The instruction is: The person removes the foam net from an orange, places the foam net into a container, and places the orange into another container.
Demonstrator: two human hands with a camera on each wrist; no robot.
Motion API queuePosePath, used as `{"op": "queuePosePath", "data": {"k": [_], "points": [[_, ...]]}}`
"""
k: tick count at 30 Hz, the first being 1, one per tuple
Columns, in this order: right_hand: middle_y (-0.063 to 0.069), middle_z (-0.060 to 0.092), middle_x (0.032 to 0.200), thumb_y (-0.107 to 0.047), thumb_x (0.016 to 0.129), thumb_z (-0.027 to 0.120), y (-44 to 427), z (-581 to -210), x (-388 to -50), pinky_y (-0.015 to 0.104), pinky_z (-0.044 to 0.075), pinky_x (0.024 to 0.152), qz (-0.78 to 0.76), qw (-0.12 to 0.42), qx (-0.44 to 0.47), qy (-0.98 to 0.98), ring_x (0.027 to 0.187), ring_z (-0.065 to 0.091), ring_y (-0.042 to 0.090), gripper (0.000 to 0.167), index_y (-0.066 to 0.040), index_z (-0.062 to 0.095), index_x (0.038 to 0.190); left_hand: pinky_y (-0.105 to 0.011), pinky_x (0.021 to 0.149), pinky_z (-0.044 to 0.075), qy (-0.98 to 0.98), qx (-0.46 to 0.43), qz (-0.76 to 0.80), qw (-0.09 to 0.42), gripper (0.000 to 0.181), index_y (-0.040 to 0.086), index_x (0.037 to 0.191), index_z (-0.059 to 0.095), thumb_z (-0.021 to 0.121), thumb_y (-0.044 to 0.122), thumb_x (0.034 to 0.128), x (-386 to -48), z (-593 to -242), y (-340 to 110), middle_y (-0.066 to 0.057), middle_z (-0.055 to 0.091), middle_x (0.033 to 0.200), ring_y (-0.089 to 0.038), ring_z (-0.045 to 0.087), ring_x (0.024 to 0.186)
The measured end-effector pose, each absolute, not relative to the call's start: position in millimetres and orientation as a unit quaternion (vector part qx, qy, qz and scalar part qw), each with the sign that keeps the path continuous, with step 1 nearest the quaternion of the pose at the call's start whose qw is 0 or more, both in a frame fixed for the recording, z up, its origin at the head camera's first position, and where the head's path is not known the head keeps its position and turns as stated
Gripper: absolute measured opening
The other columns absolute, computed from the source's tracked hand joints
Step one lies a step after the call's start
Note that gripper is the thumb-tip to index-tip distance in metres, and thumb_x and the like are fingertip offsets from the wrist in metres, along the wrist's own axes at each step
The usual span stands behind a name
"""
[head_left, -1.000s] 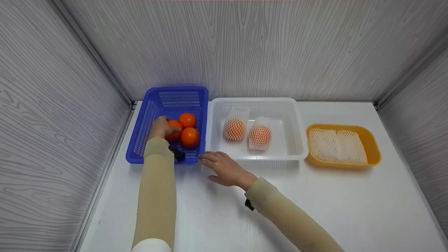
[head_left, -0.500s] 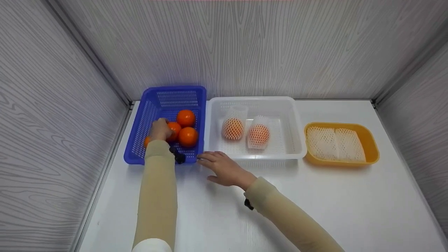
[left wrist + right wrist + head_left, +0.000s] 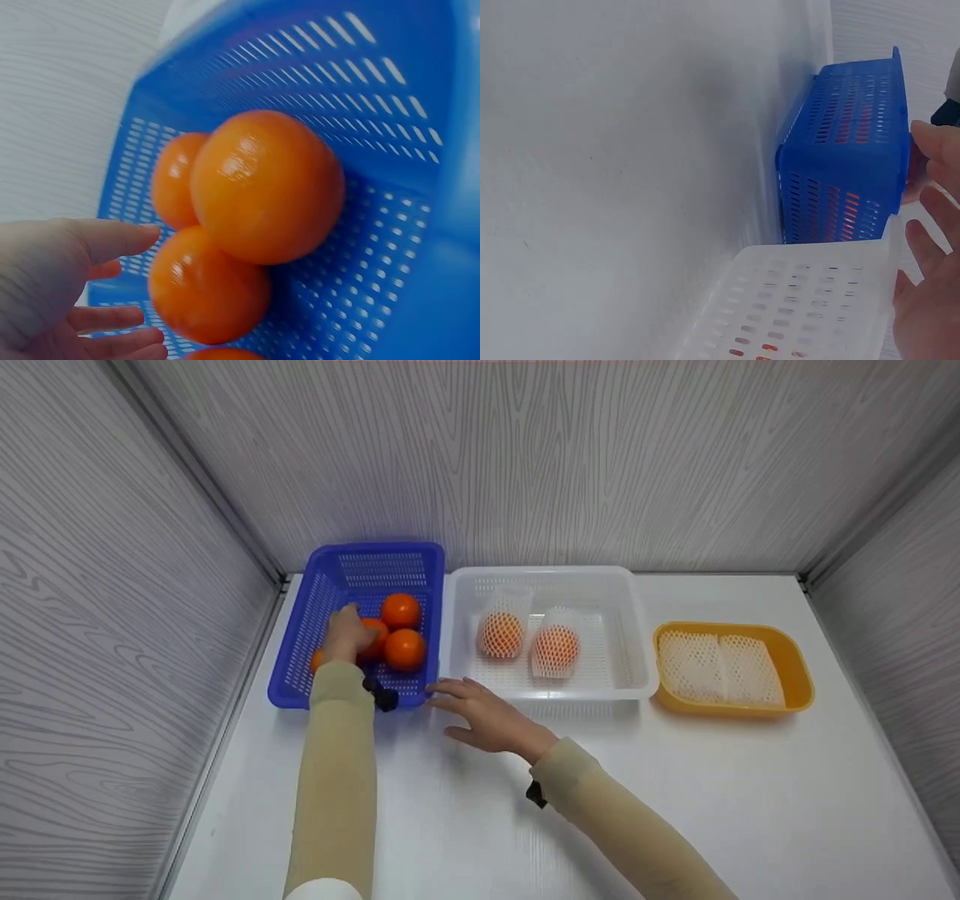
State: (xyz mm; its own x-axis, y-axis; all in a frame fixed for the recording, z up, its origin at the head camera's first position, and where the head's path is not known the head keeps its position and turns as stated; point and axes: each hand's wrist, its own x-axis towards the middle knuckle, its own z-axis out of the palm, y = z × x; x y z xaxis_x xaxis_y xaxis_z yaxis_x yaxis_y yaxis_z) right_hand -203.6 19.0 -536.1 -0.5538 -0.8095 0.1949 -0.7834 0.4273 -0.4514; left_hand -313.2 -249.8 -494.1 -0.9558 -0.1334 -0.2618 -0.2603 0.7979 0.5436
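My left hand is inside the blue basket, above several oranges. The thumb and fingers are spread beside an orange in the left wrist view, with a gap in between. Other oranges lie to the right of the hand, and one more orange peeks out left of the wrist. My right hand has its fingers extended near the front right corner of the blue basket; whether it touches the rim I cannot tell.
A white basket next to the blue one holds two oranges in foam nets. On the right, flat white foam nets lie in a yellow tray. Patterned walls enclose the white table.
An orange left of my left wrist has come into view since one second ago. The left hand has shifted only slightly within the basket. My right hand stays nearly in place.
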Motion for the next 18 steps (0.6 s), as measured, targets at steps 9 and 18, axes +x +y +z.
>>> {"op": "queuePosePath", "data": {"k": [9,18], "points": [[0.010,0.044,0.148,-0.017,0.095,0.066,40,-517,-212,0.037,0.028,0.113,-0.333,0.050,-0.410,0.848,0.137,0.037,0.023,0.048,-0.008,0.054,0.140,-0.055,0.112,0.025,0.946,-0.097,0.302,0.070,0.068,0.001,0.150,0.033,0.061,0.026,0.0940,-305,-483,-239,-0.029,0.030,0.149,-0.044,0.032,0.135],[0.011,0.049,0.141,-0.015,0.093,0.068,76,-505,-224,0.043,0.036,0.108,-0.406,0.024,-0.344,0.846,0.130,0.044,0.026,0.050,-0.005,0.052,0.139,-0.059,0.109,0.029,0.952,-0.078,0.293,0.038,0.066,0.003,0.149,0.036,0.063,0.028,0.0945,-289,-472,-224,-0.028,0.035,0.146,-0.044,0.039,0.131]]}}
